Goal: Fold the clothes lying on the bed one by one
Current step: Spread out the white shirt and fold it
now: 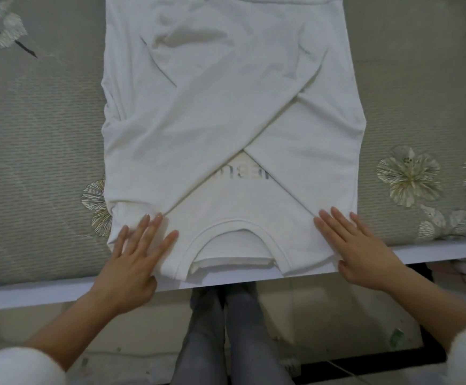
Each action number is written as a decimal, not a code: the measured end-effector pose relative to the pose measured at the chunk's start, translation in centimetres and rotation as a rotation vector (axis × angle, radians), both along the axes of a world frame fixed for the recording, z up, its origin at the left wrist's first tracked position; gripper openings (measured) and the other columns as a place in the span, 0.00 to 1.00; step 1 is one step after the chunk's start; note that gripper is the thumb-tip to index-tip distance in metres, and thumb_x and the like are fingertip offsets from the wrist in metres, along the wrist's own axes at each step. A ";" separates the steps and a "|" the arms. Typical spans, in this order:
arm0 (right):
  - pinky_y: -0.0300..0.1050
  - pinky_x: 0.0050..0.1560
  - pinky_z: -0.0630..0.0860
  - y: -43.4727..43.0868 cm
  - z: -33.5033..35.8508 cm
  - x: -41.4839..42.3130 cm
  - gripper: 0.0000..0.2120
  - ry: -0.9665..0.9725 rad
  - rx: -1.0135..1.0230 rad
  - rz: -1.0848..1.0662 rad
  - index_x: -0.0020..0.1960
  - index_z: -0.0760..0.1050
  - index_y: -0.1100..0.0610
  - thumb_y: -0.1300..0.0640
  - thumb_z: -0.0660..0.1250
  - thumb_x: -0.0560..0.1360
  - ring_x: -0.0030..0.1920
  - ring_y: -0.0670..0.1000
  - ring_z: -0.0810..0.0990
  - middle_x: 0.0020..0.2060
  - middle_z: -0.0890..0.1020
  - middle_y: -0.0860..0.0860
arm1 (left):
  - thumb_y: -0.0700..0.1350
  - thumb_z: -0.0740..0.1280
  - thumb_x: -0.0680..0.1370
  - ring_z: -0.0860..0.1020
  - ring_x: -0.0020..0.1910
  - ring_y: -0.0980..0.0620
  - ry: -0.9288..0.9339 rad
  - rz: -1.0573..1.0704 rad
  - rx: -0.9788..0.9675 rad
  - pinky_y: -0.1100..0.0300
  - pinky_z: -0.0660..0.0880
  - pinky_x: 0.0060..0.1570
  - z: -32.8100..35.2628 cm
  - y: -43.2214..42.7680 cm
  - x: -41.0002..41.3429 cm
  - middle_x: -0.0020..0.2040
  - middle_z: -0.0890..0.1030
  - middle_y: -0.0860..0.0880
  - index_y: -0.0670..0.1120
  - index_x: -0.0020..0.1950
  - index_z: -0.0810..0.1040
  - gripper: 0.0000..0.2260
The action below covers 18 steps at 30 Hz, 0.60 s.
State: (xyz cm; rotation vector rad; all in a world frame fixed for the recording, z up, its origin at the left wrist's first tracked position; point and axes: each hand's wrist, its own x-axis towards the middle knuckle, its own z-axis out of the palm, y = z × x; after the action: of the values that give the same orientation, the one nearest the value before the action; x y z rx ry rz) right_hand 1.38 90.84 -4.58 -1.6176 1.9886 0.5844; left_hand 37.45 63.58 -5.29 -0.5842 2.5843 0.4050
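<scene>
The shirt [226, 107] lies on the bed [32, 162] at its near edge, sleeves crossed. The left hand [134, 257] and right hand [356, 245] press its shoulders, fingers spread. Probably soft, limp: pinch the shoulder corners.

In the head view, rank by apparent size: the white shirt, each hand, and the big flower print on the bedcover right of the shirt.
1. white shirt
2. left hand and right hand: too alike to rank
3. flower print, though it lies farther from the camera
</scene>
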 end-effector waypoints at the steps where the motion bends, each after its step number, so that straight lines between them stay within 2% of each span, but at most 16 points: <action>1: 0.52 0.74 0.33 -0.1 -0.4 -0.1 0.45 0.008 -0.007 0.006 0.75 0.31 0.53 0.52 0.62 0.74 0.75 0.54 0.32 0.75 0.34 0.51 | 0.42 0.74 0.57 0.52 0.76 0.39 0.006 0.014 -0.017 0.43 0.44 0.71 0.0 -0.4 0.0 0.77 0.57 0.38 0.47 0.75 0.65 0.46; 3: 0.51 0.75 0.36 -0.4 -1.0 -0.2 0.45 0.000 -0.032 -0.002 0.76 0.33 0.52 0.48 0.65 0.75 0.76 0.54 0.36 0.76 0.37 0.52 | 0.43 0.80 0.57 0.57 0.75 0.38 0.005 0.012 -0.038 0.39 0.50 0.71 -0.3 -1.2 -0.1 0.76 0.59 0.38 0.48 0.73 0.68 0.45; 5: 0.50 0.75 0.37 -0.7 -1.4 -0.5 0.44 -0.012 -0.038 0.039 0.75 0.32 0.50 0.45 0.63 0.77 0.75 0.53 0.35 0.75 0.36 0.51 | 0.47 0.81 0.61 0.58 0.74 0.38 -0.007 -0.023 -0.034 0.37 0.56 0.68 -0.3 -1.9 -0.2 0.76 0.60 0.40 0.50 0.73 0.67 0.43; 8: 0.50 0.76 0.43 -0.5 -1.5 -1.0 0.36 -0.062 -0.102 0.017 0.76 0.41 0.48 0.46 0.61 0.78 0.76 0.53 0.41 0.76 0.43 0.50 | 0.43 0.75 0.69 0.48 0.77 0.44 0.000 0.007 -0.018 0.42 0.45 0.72 -0.2 -2.5 -0.3 0.78 0.52 0.46 0.56 0.74 0.65 0.36; 10: 0.47 0.75 0.43 -0.8 -1.3 -0.8 0.32 -0.095 -0.122 -0.034 0.76 0.43 0.46 0.53 0.59 0.80 0.77 0.51 0.44 0.76 0.44 0.48 | 0.40 0.73 0.70 0.46 0.77 0.46 0.044 0.024 0.024 0.46 0.44 0.72 -0.2 -2.7 -0.8 0.77 0.52 0.47 0.55 0.70 0.71 0.30; 12: 0.50 0.73 0.56 -1.8 -1.1 -0.5 0.28 -0.206 -0.229 -0.266 0.75 0.60 0.51 0.64 0.61 0.78 0.75 0.54 0.60 0.75 0.59 0.51 | 0.42 0.67 0.73 0.47 0.76 0.49 0.105 0.047 0.084 0.51 0.45 0.73 0.1 -2.9 -2.0 0.77 0.57 0.48 0.50 0.64 0.79 0.19; 13: 0.51 0.68 0.65 -2.5 -0.8 -0.4 0.24 -0.239 -0.280 -0.406 0.71 0.69 0.54 0.67 0.61 0.76 0.70 0.57 0.70 0.71 0.69 0.54 | 0.45 0.64 0.75 0.48 0.76 0.51 0.111 0.069 0.106 0.53 0.45 0.73 0.4 -3.0 -2.8 0.76 0.59 0.48 0.48 0.61 0.80 0.16; 14: 0.50 0.59 0.71 -3.4 -0.4 -0.6 0.21 -0.248 -0.301 -0.523 0.67 0.74 0.56 0.67 0.61 0.76 0.63 0.58 0.76 0.66 0.76 0.56 | 0.46 0.61 0.77 0.51 0.76 0.52 0.106 0.091 0.134 0.55 0.48 0.73 0.6 -3.2 -3.7 0.75 0.63 0.49 0.47 0.61 0.80 0.15; 16: 0.45 0.45 0.69 -5.1 0.5 -1.4 0.15 -0.233 -0.235 -0.607 0.59 0.77 0.57 0.65 0.59 0.77 0.54 0.58 0.79 0.55 0.82 0.55 | 0.47 0.61 0.80 0.67 0.71 0.49 0.081 0.196 0.206 0.54 0.62 0.67 1.8 -3.5 -5.6 0.68 0.75 0.47 0.46 0.61 0.78 0.13; 17: 0.44 0.42 0.67 -5.9 0.9 -1.9 0.13 -0.248 -0.177 -0.604 0.57 0.77 0.57 0.64 0.58 0.77 0.52 0.58 0.79 0.53 0.82 0.55 | 0.49 0.61 0.80 0.76 0.61 0.47 0.074 0.264 0.234 0.55 0.69 0.57 2.7 -3.6 -6.4 0.58 0.80 0.47 0.46 0.56 0.80 0.11; 18: 0.44 0.41 0.66 -6.5 1.6 -2.4 0.12 -0.272 -0.117 -0.595 0.55 0.77 0.58 0.64 0.59 0.77 0.51 0.58 0.78 0.50 0.82 0.55 | 0.51 0.61 0.80 0.79 0.49 0.47 0.050 0.318 0.258 0.56 0.71 0.45 3.6 -3.8 -7.1 0.46 0.82 0.47 0.47 0.46 0.79 0.11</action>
State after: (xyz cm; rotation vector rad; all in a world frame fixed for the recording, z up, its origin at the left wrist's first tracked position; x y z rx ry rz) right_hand -0.99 84.31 -3.00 -1.0079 2.1700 0.0198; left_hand 30.36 59.81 -1.72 -0.9002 2.4318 0.8524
